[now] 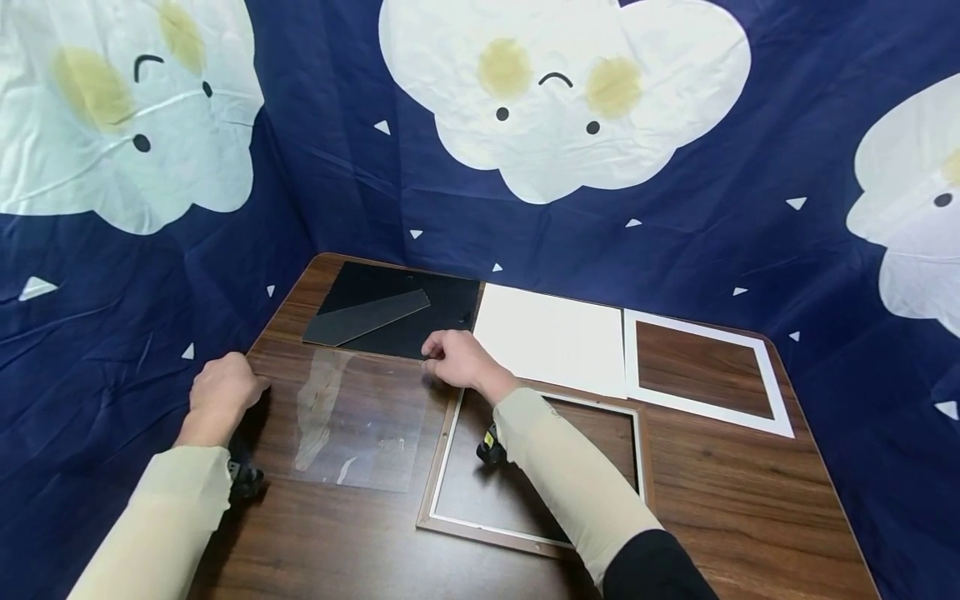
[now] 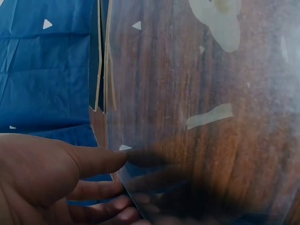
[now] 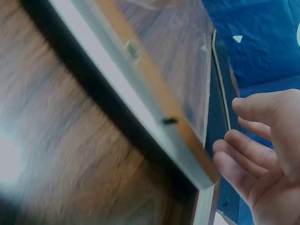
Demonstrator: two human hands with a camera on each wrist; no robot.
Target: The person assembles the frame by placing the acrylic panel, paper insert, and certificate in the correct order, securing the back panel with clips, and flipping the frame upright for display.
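A clear sheet (image 1: 375,425) with bright reflections lies on the brown table, left of a picture frame (image 1: 432,500). Beside the sheet's left edge is my left hand (image 1: 227,386); its thumb (image 2: 101,161) points at the edge and its fingers are loosely bent. Whether they touch the sheet I cannot tell. My right hand (image 1: 460,358) hovers near the sheet's far right corner, by the black backing board (image 1: 450,298). In the right wrist view, its fingers (image 3: 243,159) are loosely bent with a gap to the thumb and nothing between them.
A dark strip (image 1: 367,318) lies across the backing board at the far left. Beyond the frame are a white sheet (image 1: 551,340) and a white mat (image 1: 708,407) with a rectangular opening. Behind the table hangs a blue cloth (image 1: 337,167) with clouds.
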